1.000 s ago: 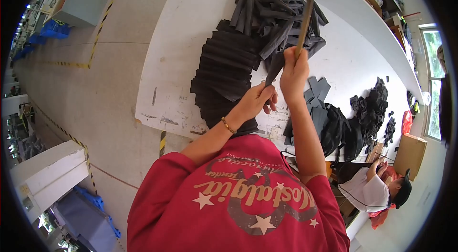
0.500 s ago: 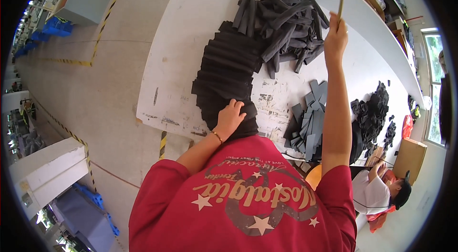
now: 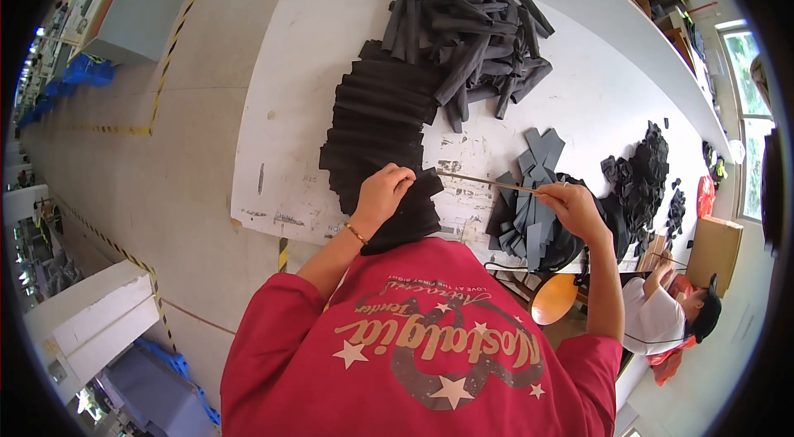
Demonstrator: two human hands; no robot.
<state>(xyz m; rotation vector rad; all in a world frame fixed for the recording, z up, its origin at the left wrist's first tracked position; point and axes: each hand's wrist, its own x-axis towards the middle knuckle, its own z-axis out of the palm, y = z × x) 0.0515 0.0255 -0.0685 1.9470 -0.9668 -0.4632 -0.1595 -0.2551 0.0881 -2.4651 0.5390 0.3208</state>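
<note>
Two hands: left hand (image 3: 382, 193) pinched black sheet (image 3: 395, 214); right hand (image 3: 572, 207) pinched thin stick (image 3: 488, 181).
Place: table's (image 3: 289, 123) near edge.

The near end of the black stack (image 3: 376, 135) is hidden behind the left hand (image 3: 382, 197) and the red shirt (image 3: 422, 346). The thin stick (image 3: 484, 181) disappears into both fists, so its ends cannot be seen. At 4 o'clock, the seated person (image 3: 670, 317) is partly covered by the table edge (image 3: 265, 214), and the objects at 9 o'clock are too small to tell.
</note>
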